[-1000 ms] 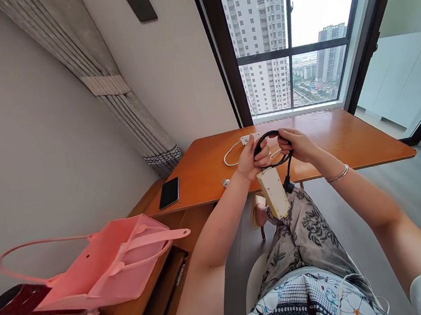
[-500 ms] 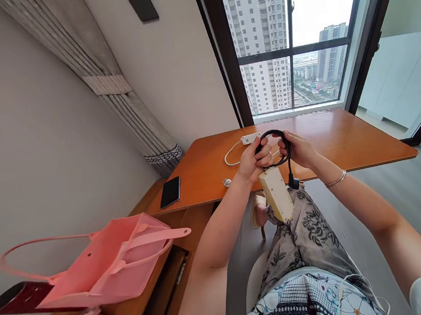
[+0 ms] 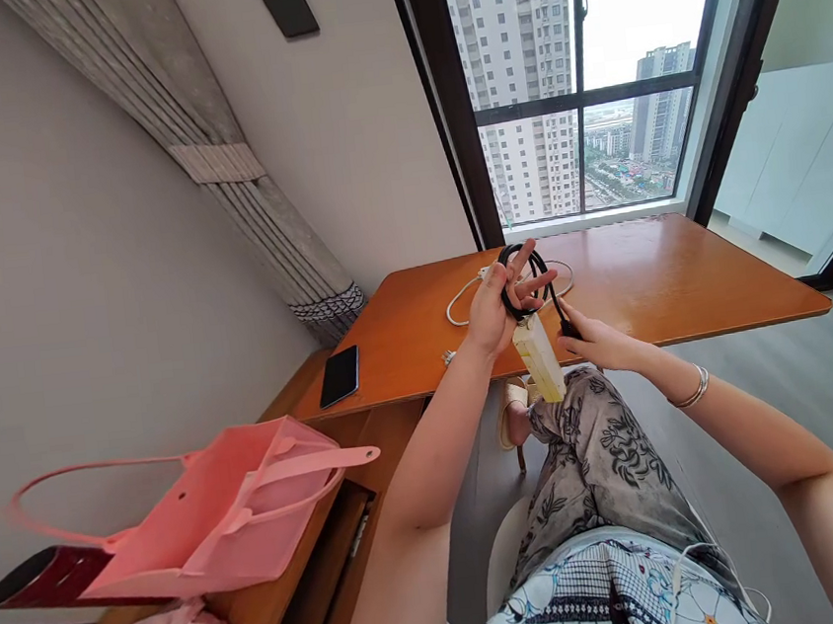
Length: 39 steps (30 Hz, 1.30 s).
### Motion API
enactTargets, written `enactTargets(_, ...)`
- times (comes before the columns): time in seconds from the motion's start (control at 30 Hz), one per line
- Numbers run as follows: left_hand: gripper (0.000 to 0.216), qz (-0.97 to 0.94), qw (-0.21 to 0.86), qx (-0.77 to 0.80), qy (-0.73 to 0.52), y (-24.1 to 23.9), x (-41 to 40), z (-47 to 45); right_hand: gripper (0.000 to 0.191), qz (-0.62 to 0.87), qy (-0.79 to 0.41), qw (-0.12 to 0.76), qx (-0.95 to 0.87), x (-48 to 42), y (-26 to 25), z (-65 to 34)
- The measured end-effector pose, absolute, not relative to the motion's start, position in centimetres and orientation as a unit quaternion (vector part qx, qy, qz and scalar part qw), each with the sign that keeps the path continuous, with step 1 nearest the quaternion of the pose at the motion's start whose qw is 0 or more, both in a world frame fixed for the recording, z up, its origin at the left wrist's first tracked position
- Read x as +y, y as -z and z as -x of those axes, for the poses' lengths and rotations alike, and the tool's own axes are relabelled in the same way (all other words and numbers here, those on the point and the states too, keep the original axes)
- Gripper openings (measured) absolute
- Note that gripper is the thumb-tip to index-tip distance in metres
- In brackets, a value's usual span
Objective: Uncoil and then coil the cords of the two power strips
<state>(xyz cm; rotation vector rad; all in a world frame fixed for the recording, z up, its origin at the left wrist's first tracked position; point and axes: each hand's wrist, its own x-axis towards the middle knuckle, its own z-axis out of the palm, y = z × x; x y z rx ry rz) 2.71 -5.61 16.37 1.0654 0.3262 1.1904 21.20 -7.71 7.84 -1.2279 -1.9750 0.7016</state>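
Note:
My left hand [image 3: 499, 305] is raised over the near edge of the orange table [image 3: 651, 277]. A black cable coil [image 3: 521, 279] is looped around its fingers, which are partly spread. From the coil hangs a cream power strip [image 3: 539, 359], tilted downward above my lap. My right hand [image 3: 596, 341] sits lower and to the right, pinching the cable's black plug end [image 3: 568, 328] beside the strip.
A white charger with its cord [image 3: 489, 281] lies on the table behind my hands. A black phone [image 3: 339, 376] rests at the table's left corner. A pink tote bag [image 3: 207, 518] sits on a lower wooden shelf at the left. A window fills the far wall.
My left hand has risen with the coil and opened its fingers. My right hand left the top of the loop and dropped to the plug end beside the strip.

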Motion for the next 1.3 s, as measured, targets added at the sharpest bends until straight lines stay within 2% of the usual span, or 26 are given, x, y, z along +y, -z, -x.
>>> enactTargets(0.1, 0.026, -0.490, 0.660, 0.152, -0.549, -16.0, -5.4, -3.0, 0.079, 0.499, -0.138, 0.318, -0.794, -9.3, -7.9, -21.6)
enactTargets(0.17, 0.027, -0.508, 0.641, 0.143, -0.557, -15.5, -5.3, -3.3, 0.074, 0.504, -0.082, 0.302, -0.805, -10.3, -8.6, -21.5)
enactTargets(0.23, 0.033, -0.534, 0.624, 0.128, -0.556, -15.0, -5.1, -3.5, 0.066, 0.496, -0.075, 0.292, -0.814, -11.1, -10.0, -21.4)
enactTargets(0.33, 0.043, -0.577, 0.598, 0.121, -0.542, -14.6, -5.2, -3.7, 0.060, 0.447, -0.182, 0.325, -0.813, -11.7, -12.5, -21.1)
enactTargets(0.43, 0.051, -0.617, 0.567, 0.131, -0.530, -14.7, -5.5, -3.7, 0.055, 0.385, -0.404, 0.361, -0.747, -11.8, -14.3, -20.8)
enactTargets(0.5, 0.053, -0.635, 0.547, 0.137, -0.528, -14.8, -5.7, -3.6, 0.059, 0.337, -0.528, 0.372, -0.685, -11.9, -14.7, -20.4)
enactTargets(0.6, 0.052, -0.638, 0.530, 0.154, -0.536, -14.7, -5.9, -3.5, 0.077, 0.256, -0.600, 0.412, -0.636, -12.3, -14.0, -19.4)
enactTargets(0.73, 0.043, -0.591, 0.545, 0.177, -0.568, -14.5, -5.8, -3.6, 0.119, 0.226, -0.601, 0.478, -0.599, -13.2, -12.2, -17.9)
enactTargets(0.8, 0.036, -0.561, 0.560, 0.180, -0.582, -14.6, -5.9, -3.7, 0.128, 0.249, -0.579, 0.511, -0.584, -13.3, -11.6, -17.4)
enactTargets(1.07, 0.028, -0.520, 0.603, 0.160, -0.584, -15.4, -7.5, -4.8, 0.115, 0.266, -0.450, 0.623, -0.582, -12.5, -12.4, -16.2)
enactTargets(1.2, 0.023, -0.483, 0.625, 0.175, -0.588, -15.5, -7.2, -4.7, 0.089, 0.271, -0.386, 0.603, -0.643, -12.9, -12.8, -16.2)
enactTargets(1.3, 0.031, -0.448, 0.663, 0.191, -0.569, -15.6, -6.6, -4.1, 0.072, 0.296, -0.272, 0.612, -0.681, -12.6, -12.8, -17.2)
